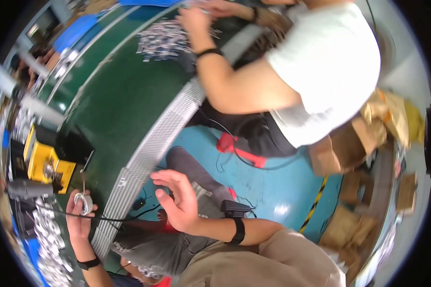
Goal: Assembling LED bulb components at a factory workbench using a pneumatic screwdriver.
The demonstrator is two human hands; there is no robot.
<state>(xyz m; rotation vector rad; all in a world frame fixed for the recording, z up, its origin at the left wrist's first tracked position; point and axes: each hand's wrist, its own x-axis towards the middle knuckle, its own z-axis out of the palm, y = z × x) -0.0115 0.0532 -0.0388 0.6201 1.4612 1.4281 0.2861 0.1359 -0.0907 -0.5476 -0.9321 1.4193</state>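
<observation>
My left hand [80, 217] is at the left, over the green work surface [115, 100], with its fingers closed around a small white ring-shaped coil [85, 204]. A thin strip rises from the coil; I cannot make out whether it belongs to it. A dark cable [100, 218] crosses by the wrist. My right hand [179, 201] is held up over my lap, just right of the perforated metal edge strip [148, 148]. Its fingers are spread and slightly curled, and it holds nothing. A yellow and black bench device [48, 165] stands beyond my left hand.
Many white pieces [48, 239] lie heaped at lower left. A co-worker in a white shirt [330, 71] sits at upper right, hands near a pile of small parts [164, 39]. Cardboard boxes [342, 148] stand on the blue floor [282, 191] at right.
</observation>
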